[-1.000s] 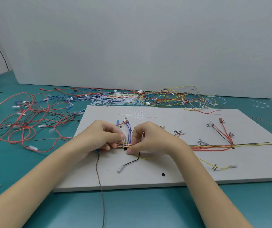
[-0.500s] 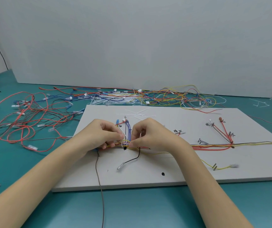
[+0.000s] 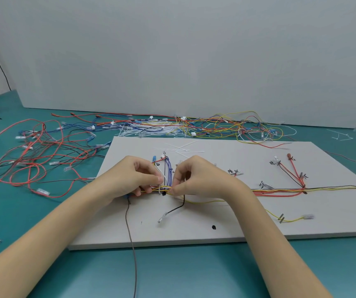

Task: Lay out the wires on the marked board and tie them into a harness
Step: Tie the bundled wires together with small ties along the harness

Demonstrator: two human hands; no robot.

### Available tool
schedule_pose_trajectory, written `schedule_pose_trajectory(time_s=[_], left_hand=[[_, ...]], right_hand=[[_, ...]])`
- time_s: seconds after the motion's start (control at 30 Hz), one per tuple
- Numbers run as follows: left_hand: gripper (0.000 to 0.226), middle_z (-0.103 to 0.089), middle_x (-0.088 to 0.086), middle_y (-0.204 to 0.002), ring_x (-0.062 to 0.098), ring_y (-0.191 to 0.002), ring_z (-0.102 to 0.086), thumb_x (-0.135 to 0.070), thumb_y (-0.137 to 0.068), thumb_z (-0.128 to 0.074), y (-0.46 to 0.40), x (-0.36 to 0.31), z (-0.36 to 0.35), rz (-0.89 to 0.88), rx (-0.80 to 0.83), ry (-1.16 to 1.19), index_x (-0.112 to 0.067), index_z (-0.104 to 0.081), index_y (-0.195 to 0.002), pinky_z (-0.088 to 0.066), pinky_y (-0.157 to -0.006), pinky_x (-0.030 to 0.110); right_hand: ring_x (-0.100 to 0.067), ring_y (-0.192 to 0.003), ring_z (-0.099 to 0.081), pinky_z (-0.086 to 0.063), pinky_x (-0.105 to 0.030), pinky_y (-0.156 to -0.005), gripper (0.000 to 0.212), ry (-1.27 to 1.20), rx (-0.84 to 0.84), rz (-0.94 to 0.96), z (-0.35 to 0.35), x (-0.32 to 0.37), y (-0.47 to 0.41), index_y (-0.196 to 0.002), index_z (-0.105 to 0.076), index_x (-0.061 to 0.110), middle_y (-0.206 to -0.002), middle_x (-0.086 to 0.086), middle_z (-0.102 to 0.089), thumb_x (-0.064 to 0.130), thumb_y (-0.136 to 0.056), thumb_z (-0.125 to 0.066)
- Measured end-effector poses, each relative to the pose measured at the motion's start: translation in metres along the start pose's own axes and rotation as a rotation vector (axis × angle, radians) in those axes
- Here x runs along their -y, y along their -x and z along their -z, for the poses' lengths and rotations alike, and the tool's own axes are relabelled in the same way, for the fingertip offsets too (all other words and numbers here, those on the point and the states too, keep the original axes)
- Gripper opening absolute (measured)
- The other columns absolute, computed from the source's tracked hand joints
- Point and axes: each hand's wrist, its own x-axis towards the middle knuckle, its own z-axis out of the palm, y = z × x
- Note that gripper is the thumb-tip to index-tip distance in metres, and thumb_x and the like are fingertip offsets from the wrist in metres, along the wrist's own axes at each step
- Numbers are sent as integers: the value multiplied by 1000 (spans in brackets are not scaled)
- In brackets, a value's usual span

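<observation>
The white marked board (image 3: 237,224) lies on the teal table. A bundle of red, yellow and black wires (image 3: 280,191) runs across it from the right edge to the middle. My left hand (image 3: 129,179) pinches a white cable tie (image 3: 161,179) beside the upright blue wires (image 3: 169,172). My right hand (image 3: 196,179) pinches the wire bundle just right of a black mark, at the blue wires' foot. Both hands have curled fingers and nearly touch. A black wire with a clear terminal (image 3: 174,209) hangs down from under my right hand.
Loose red and black wires (image 3: 33,155) spread over the table on the left. A heap of mixed wires and white cable ties (image 3: 172,127) lies behind the board. Spare ties (image 3: 179,148) rest on the board's far part. A brown wire (image 3: 131,244) runs off the near edge.
Both hands rose slightly on the bundle. My right hand's fingers shifted up from the black wire's bend to the bundle, and a white tie now shows at my left fingertips.
</observation>
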Motion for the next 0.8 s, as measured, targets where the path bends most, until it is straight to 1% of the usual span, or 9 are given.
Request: schedule_pose_trajectory(time_s=[0.1, 0.2, 0.23, 0.37, 0.47, 0.53, 0.6, 0.67, 0.8], left_hand=[[5, -65, -4, -62, 6, -50, -56, -12, -83, -74, 0, 0, 1, -1, 7, 6, -11, -73, -79, -39, -40, 16], [5, -65, -1, -64, 6, -50, -55, -13, -84, -74, 0, 1, 0, 2, 12, 13, -11, -73, -79, -38, -40, 16], [5, -65, -1, -64, 6, -50, -55, -13, -84, -74, 0, 1, 0, 3, 11, 13, -11, -73, -80, -38, -40, 16], [5, -64, -1, -63, 6, -50, -55, -12, -84, -73, -1, 1, 0, 0, 15, 5, -11, -72, -80, -39, -40, 16], [6, -64, -2, -62, 6, -50, -54, -11, -85, -72, -1, 0, 0, 1, 28, 1, -11, -71, -79, -39, -40, 16], [5, -64, -3, -61, 5, -50, -54, -11, -85, -72, -1, 0, 0, 1, 39, 2, -10, -72, -80, -39, -41, 15], [4, -64, -3, -61, 5, -50, -53, -11, -85, -72, 0, -1, 1, -2, 48, -1, -9, -72, -81, -39, -41, 15], [6, -63, -2, -62, 5, -51, -53, -12, -84, -73, 0, 0, 1, -4, 47, -2, -6, -71, -83, -39, -41, 15], [8, -63, 2, -68, 6, -51, -54, -10, -84, -73, 0, 0, 1, 7, 33, 6, -3, -70, -86, -38, -41, 15]], right_hand=[[-1, -47, -51, -39, -14, -47, 12, -30, -23, 16, 0, 1, 0, -65, -71, 15, -52, 8, -62, 16, -72, -81], [-4, -54, -58, -49, -24, -58, 11, 3, -26, 22, -1, 2, 0, -67, -73, 14, -61, 3, -70, 18, -70, -82], [-4, -54, -59, -50, -24, -60, 10, 3, -25, 17, -1, 3, 0, -68, -73, 14, -61, 2, -70, 18, -70, -83], [-4, -52, -59, -47, -18, -58, 11, -15, 9, -1, -4, 5, 1, -70, -73, 14, -59, 2, -70, 15, -69, -84], [1, -46, -55, -37, -8, -46, 14, -21, 23, -5, -8, 8, 2, -68, -70, 17, -53, 7, -66, 15, -70, -84], [1, -45, -54, -35, -8, -42, 13, -52, 41, -6, -8, 9, 3, -69, -70, 15, -54, 6, -67, 16, -74, -82], [0, -48, -54, -37, -11, -45, 15, -74, 41, -1, -8, 9, 4, -72, -71, 12, -59, 1, -70, 23, -81, -76], [-2, -50, -53, -39, -15, -49, 22, -78, -24, 2, -10, 9, 2, -76, -71, 10, -62, -1, -71, 29, -86, -71], [-9, -57, -54, -41, -23, -55, 18, -118, -227, 39, -17, 8, -7, -80, -70, 8, -70, -9, -70, 24, -88, -69]])
